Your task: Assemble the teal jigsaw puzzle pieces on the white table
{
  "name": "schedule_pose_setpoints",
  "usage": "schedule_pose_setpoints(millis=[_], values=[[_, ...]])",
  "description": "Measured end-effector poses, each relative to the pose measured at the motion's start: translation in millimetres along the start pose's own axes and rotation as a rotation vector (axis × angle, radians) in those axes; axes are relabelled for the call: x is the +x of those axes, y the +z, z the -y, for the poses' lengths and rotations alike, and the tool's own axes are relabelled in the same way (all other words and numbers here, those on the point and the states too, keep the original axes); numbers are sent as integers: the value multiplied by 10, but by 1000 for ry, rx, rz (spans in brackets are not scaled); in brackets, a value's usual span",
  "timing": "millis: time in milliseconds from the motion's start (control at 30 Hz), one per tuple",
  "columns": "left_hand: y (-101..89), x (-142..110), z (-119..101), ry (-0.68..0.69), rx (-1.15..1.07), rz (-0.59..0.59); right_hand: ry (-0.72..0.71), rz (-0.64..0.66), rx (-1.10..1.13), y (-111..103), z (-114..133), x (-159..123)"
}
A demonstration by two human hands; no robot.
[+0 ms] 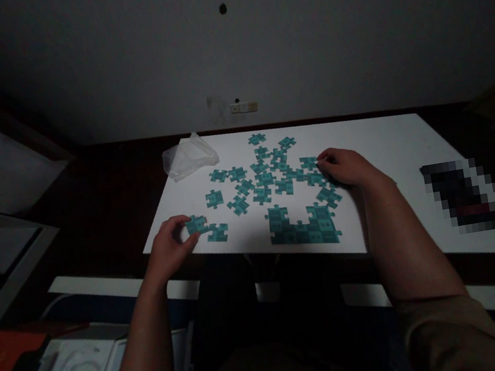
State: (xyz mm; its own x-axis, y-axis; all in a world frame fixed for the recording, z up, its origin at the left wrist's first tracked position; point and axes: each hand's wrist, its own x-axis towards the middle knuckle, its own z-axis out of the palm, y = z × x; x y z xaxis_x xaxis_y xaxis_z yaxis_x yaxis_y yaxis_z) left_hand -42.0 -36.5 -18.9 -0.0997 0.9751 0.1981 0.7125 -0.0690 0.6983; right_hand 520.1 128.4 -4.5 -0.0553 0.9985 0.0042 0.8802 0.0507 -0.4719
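Fingers [186, 229] pinch puzzle piece [196, 224]; plastic bag [189, 156] apart.

Nothing readable anywhere, honestly: no words or numbers on the teal puzzle pieces [269, 176], the white table [391, 144] or the plastic bag [189, 156].

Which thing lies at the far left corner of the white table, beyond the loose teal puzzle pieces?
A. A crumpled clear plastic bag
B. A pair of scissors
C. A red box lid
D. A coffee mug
A. A crumpled clear plastic bag lies at the far left corner of the white table, behind the scattered teal puzzle pieces; nothing else lies at that corner.
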Motion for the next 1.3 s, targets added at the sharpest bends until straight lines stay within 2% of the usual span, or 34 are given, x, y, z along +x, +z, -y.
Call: schedule_pose_setpoints(millis=[333, 567, 767, 1300], values=[[49, 14, -65, 122, 139, 25, 1, 12, -28, -44, 37, -11], [78, -16, -111, 129, 198, 23, 16, 2, -55, -36, 34, -17], [111, -4, -161, 135, 240, -25, 21, -17, -28, 4, 8, -16], [152, 17, -179, 112, 227, -44, 8, -1, 0, 16, -12, 0]])
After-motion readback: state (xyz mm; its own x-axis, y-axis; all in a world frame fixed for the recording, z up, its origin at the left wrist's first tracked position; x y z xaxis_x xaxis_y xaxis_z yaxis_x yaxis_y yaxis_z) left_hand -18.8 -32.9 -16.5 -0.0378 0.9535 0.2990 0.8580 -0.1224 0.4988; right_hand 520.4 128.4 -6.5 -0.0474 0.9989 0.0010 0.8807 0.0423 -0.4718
